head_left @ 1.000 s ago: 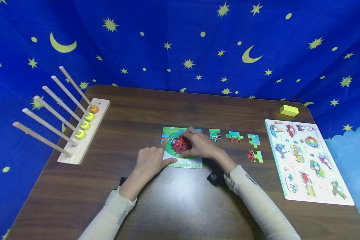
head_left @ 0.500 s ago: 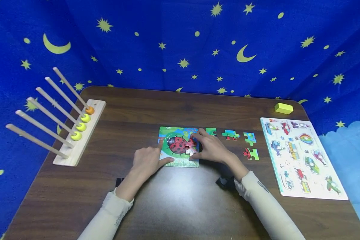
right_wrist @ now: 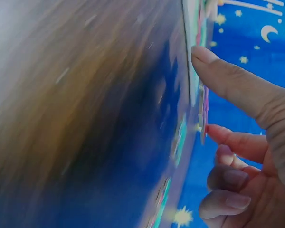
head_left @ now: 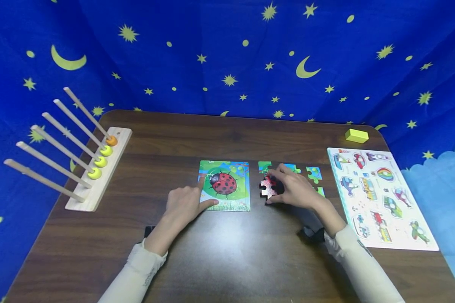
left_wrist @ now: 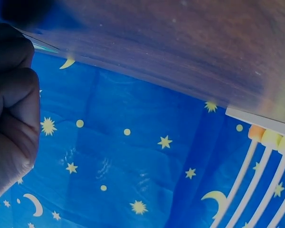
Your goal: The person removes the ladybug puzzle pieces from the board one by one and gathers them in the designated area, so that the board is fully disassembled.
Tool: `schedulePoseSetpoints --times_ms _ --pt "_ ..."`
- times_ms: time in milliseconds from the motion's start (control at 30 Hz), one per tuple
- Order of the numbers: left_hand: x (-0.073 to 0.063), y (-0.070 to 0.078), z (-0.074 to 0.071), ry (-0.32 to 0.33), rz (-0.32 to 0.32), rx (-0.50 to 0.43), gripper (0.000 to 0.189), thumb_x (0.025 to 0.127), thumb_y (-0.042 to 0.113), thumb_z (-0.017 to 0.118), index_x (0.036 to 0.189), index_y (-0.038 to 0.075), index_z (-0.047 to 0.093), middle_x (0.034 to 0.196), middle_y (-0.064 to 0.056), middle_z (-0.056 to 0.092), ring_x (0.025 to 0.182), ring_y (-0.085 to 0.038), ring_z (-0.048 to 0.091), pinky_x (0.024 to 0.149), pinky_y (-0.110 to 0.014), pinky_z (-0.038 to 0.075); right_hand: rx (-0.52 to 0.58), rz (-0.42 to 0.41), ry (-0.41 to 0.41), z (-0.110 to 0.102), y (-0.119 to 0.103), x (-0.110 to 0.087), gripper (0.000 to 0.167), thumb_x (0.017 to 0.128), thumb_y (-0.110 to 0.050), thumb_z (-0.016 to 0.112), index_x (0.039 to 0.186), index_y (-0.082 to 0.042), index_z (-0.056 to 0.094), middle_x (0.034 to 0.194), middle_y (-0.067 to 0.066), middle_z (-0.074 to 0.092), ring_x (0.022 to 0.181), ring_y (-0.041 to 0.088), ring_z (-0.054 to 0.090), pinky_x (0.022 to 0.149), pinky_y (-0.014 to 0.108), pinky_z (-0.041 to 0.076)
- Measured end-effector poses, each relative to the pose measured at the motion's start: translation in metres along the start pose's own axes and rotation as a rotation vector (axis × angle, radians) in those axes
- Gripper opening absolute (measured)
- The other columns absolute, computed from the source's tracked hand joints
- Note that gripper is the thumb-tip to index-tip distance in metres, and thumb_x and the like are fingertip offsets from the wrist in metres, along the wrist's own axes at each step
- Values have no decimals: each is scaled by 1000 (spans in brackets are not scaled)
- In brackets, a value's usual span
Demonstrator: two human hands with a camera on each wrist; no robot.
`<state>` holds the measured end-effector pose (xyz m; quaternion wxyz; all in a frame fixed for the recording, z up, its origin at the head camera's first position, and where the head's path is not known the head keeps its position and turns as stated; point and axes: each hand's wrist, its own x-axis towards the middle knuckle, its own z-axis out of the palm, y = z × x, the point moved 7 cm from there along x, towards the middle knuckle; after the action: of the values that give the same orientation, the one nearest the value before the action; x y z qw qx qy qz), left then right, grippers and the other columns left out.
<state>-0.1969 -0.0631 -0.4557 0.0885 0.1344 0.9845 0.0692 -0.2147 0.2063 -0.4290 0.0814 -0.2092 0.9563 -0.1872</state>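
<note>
right hand (head_left: 299, 191): pinching red puzzle piece (head_left: 267, 189) at fingertips | left hand (head_left: 183, 204): thumb-index spread wide, touching ladybug picture (head_left: 224, 185) | wood table (head_left: 227, 256) under both | starry blue curtain (head_left: 197, 29) beyond

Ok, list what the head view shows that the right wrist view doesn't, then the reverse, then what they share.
Only the head view shows the yellow block, the picture board, the ladybug picture and the back of the right hand.

Only the right wrist view shows that hand's palm, up close.

Both show the right hand holding a puzzle piece, loose pieces on the table, the blue curtain and at least some of the wooden rods.
</note>
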Motion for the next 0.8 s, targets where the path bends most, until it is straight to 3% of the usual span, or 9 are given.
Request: schedulePoseSetpoints --times_ms 233,333,467,800 --pt "0 0 -1 5 4 -13 96 85 71 59 155 11 34 50 5 26 49 -12 21 44 -28 18 10 53 -35 -3 28 -18 79 70 -38 90 137 -8 59 112 10 55 89 22 55 72 40 47" --pt "0 -1 -1 8 5 -17 95 85 71 59 155 11 33 49 5 28 48 -12 23 43 -28 20 11 65 -36 -4 36 -23 77 71 -38 89 136 -9 59 111 9 55 89 21 55 73 38 47" --pt "0 -1 -2 16 5 -19 96 85 70 59 156 12 32 48 4 31 47 -12 26 41 -29 22 4 74 -38 -6 43 -26 78 71 -37 89 137 -9 58 104 7 52 84 20 49 67 33 39" --pt "-2 0 -1 35 15 -16 95 85 70 60 155 11 34 48 5 27 47 -11 23 42 -28 19 -9 102 -65 -7 56 -27 85 72 -41 88 142 -7 54 111 11 55 90 23 53 78 42 46"
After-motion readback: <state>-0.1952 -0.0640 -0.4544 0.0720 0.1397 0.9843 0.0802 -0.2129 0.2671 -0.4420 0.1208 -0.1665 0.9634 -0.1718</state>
